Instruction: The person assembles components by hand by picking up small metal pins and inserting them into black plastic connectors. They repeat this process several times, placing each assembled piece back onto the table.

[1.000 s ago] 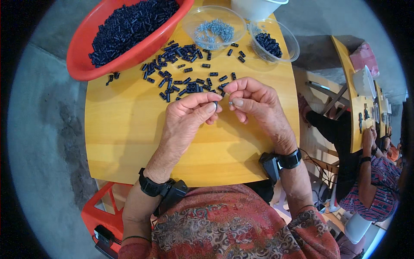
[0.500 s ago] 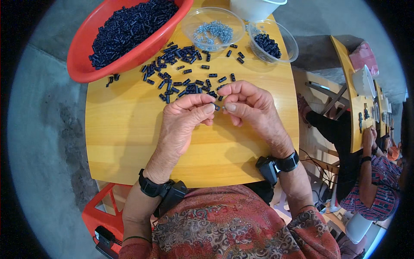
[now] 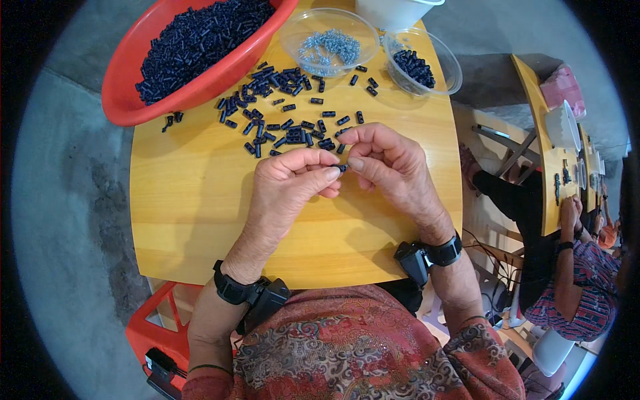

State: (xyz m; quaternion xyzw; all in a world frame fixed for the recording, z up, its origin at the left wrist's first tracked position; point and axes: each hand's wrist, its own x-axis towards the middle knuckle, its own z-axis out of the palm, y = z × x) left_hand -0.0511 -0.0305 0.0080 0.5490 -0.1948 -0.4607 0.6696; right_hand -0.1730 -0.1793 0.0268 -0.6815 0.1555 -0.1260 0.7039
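Between thumb and forefinger, my left hand [image 3: 285,187] pinches a small black plastic piece [image 3: 343,168], shaped like a short block with holes. Close against its right end, my right hand [image 3: 395,167] is closed in a pinch at thumb and forefinger. A tiny silvery piece showed at those fingertips earlier; now the fingers mostly hide it. Just beyond both hands lie many loose black pieces [image 3: 293,137] of the same kind, scattered on the yellow table [image 3: 193,220].
A red basin [image 3: 115,110] heaped with black pieces stands far left. Behind the loose pieces are a clear bowl [image 3: 288,52] of small silvery parts, another clear bowl [image 3: 456,81] with black pieces, and a white container [image 3: 400,12]. Right, a person [image 3: 573,287] works at another table [image 3: 552,210].
My left hand has shifted slightly right, bringing the black piece up to my right fingertips. The small gap between the two hands has closed.
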